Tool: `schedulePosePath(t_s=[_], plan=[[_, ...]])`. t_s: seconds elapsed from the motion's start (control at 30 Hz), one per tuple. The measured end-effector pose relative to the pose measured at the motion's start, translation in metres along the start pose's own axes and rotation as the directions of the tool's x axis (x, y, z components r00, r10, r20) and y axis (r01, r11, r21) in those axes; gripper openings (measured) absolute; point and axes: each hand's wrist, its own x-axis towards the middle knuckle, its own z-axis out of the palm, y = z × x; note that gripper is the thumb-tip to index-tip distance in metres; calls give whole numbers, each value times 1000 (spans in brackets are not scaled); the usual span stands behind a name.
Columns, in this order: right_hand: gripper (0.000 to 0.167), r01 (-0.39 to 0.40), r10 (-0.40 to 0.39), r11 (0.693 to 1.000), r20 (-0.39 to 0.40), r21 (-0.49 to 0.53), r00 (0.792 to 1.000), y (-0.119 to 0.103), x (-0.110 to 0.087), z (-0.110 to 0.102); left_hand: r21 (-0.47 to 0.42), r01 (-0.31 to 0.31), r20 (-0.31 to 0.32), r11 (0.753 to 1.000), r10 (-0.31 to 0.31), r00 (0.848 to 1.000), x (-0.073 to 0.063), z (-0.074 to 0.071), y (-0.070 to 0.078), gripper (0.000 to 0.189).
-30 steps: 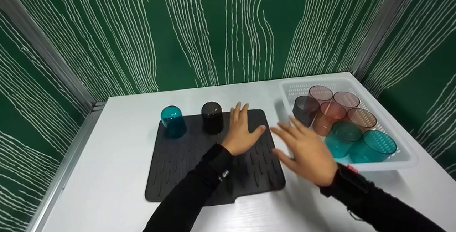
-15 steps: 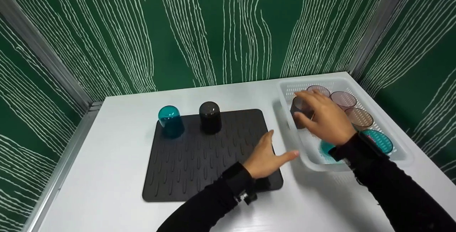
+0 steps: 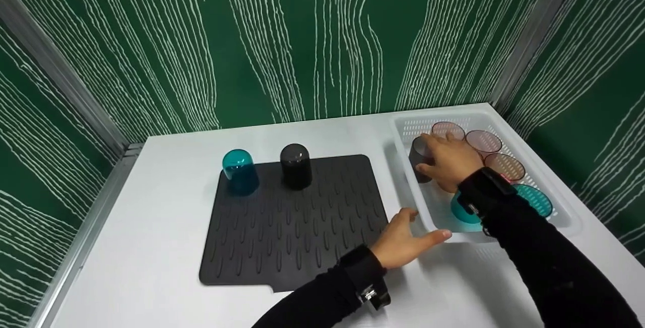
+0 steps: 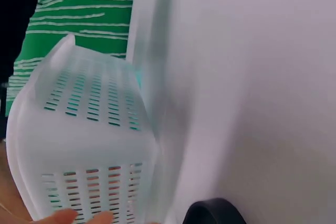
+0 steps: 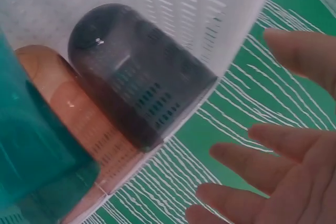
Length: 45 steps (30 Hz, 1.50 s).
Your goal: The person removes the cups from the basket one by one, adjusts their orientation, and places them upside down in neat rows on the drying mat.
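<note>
In the head view my right hand (image 3: 451, 161) is inside the white basket (image 3: 428, 217), its fingers and thumb over the dark grey tumbler (image 3: 419, 159). The right wrist view shows that hand's fingers spread, apart from the grey tumbler (image 5: 136, 72); an orange tumbler (image 5: 79, 108) and a teal tumbler (image 5: 42, 150) lie beside it. My left hand (image 3: 403, 242) is at the basket's near left corner, thumb toward the rim, holding nothing. Its fingertips (image 4: 100, 217) show along the basket wall (image 4: 79, 140) in the left wrist view; contact cannot be told.
A black drying mat (image 3: 297, 227) lies left of the basket. An upside-down teal tumbler (image 3: 239, 172) and dark tumbler (image 3: 296, 167) stand at its back edge. More pink, brown and teal tumblers fill the basket. A green wall (image 3: 332, 41) stands behind the white table (image 3: 126, 227).
My right hand has moved from between mat and basket into the basket, down toward the grey tumbler. My left hand has moved from over the mat rightward and nearer, to the basket's corner.
</note>
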Motion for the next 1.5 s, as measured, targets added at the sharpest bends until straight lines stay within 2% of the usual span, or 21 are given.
schedulePosePath(t_s=[0.13,0.23,0.4,0.53,0.73,1.0,1.13,1.3,1.5], plan=[[59,-30,30,1000,45,-6,999,-1,6,7,-71,-79,2,994,79,997,3,1,-3,51],[47,-20,21,999,62,-28,998,-3,9,11,-123,-127,5,984,129,992,4,1,-5,35],[18,37,-36,999,50,-30,998,-6,11,16,-193,-149,-3,970,151,989,6,3,-7,28],[4,30,-29,999,36,-28,999,-9,12,15,-213,-164,-7,963,166,986,6,4,-8,27],[13,0,3,998,48,-57,999,-9,12,15,-244,-175,8,954,182,983,6,5,-7,27],[14,8,-5,999,76,-33,997,-3,14,17,-252,-187,24,949,200,980,6,5,-7,26],[10,18,-15,999,56,-50,998,-1,14,17,-247,-175,18,953,185,983,6,6,-6,27],[7,3,-2,998,12,-56,1000,-2,9,11,-195,-152,23,969,160,987,4,7,-4,26],[15,9,-11,999,-45,-51,999,-7,-4,-6,-165,-159,32,973,166,986,3,6,-3,23]])
